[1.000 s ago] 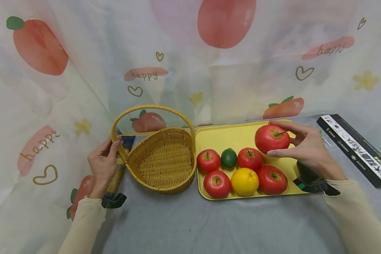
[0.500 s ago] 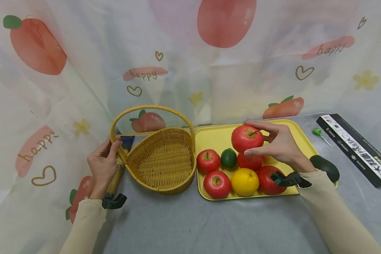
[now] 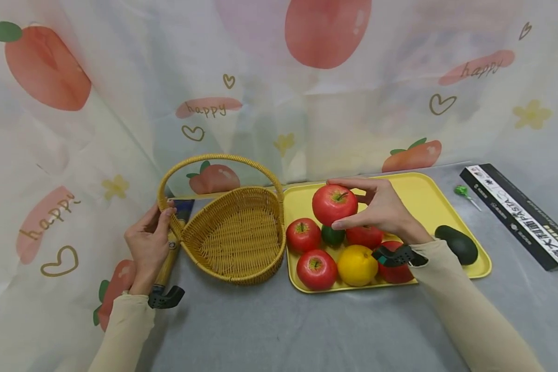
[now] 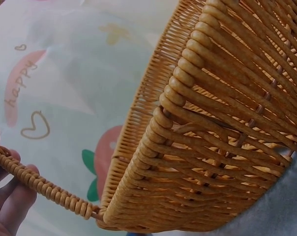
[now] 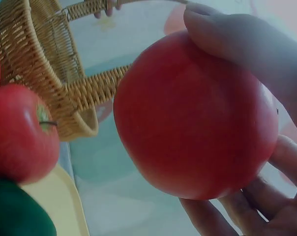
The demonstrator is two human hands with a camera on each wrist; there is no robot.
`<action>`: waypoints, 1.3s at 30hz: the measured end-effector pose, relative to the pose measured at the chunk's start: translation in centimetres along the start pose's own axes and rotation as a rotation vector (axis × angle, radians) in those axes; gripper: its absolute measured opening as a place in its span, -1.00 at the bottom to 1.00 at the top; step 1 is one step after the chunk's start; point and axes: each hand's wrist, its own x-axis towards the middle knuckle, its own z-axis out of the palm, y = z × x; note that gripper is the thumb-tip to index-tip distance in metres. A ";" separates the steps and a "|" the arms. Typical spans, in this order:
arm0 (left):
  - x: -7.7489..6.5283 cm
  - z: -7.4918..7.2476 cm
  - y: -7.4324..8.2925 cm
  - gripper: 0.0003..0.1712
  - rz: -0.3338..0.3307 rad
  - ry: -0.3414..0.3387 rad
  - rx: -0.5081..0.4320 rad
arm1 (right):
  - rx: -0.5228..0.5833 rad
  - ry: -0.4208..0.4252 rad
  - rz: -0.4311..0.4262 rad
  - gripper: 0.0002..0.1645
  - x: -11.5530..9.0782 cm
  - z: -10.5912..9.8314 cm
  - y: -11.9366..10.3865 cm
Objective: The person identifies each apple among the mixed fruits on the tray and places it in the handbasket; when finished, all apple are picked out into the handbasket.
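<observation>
My left hand (image 3: 148,240) grips the wicker basket's handle (image 4: 50,189) low on its left side. The basket (image 3: 242,237) is woven and golden brown, with nothing inside it. Above the yellow tray (image 3: 414,199), my right hand (image 3: 383,209) holds a red apple (image 3: 334,204) between thumb and fingers. In the right wrist view that apple (image 5: 195,118) fills the middle, with the basket behind it. Below it on the tray lie several more red apples (image 3: 316,269), a yellow lemon-coloured fruit (image 3: 357,265) and a small green fruit (image 3: 332,236), partly covered by the held apple.
A dark green avocado-shaped fruit (image 3: 456,245) lies at the tray's right end. Further right are a green lollipop (image 3: 461,190) and a long black-and-white box (image 3: 521,217). A wooden-handled tool (image 3: 167,263) lies partly behind the left hand. A printed curtain (image 3: 260,77) hangs behind.
My right hand has carried the apple leftward across the tray, toward the basket, uncovering the dark green fruit and the lollipop. My left hand stays on the basket handle.
</observation>
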 end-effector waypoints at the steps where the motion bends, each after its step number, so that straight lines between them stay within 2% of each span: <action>1: 0.0 0.0 0.0 -0.63 0.004 0.000 -0.005 | 0.004 -0.009 -0.002 -0.10 0.2 0.2 -0.1; 6: 0.0 0.0 -0.1 -0.63 0.010 -0.004 -0.011 | 0.018 -0.050 -0.022 -0.08 0.9 1.3 -0.4; 13: -0.1 0.2 0.1 -0.63 -0.039 -0.010 -0.012 | 0.048 -0.118 -0.001 -0.10 1.0 2.7 -0.7; 18: -0.3 0.1 -0.2 -0.63 -0.009 0.012 0.017 | 0.105 -0.175 0.021 -0.06 1.3 4.0 -1.3; 22: -0.3 0.1 -0.4 -0.62 0.011 0.021 0.003 | 0.157 -0.211 0.046 -0.03 1.5 5.0 -1.7; 31: -0.5 0.2 -0.5 -0.63 0.026 0.034 0.011 | 0.106 -0.254 -0.048 -0.06 2.1 7.2 -2.2; 39: -0.4 0.3 -0.5 -0.62 0.028 0.029 0.003 | 0.178 -0.316 -0.032 -0.08 3.0 9.4 -3.2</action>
